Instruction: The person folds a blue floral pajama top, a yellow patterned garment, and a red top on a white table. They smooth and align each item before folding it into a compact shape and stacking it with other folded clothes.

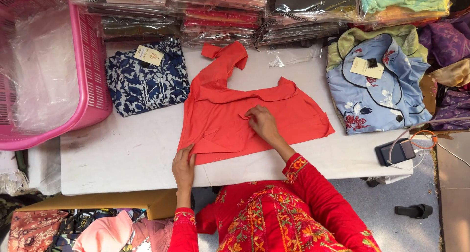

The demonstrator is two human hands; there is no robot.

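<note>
A: Head view first — what is cut off or hard to see?

B: The pink basket [90,76] runs off the left edge, and the stacks of bagged clothes [220,12] run off the top. The person's sleeves and embroidered red top hide the near edge of the white table [122,154]. The orange garment's underside folds cannot be made out.

A: Where does the orange garment [230,120] lie?

B: Flat on the middle of the table, between the navy printed shirt [144,80] and the blue flowered shirt [377,85]. Its body runs roughly left to right; one sleeve points away from the person, toward the stacks.

A: And the hands?

B: The left hand [183,166] lies flat, fingers together, pressing the garment's near left corner. The right hand [262,122] rests on the middle of the cloth, fingertips pinching a small fold.

A: Anything else?

B: A phone [396,151] with a cable sits at the table's right corner.
</note>
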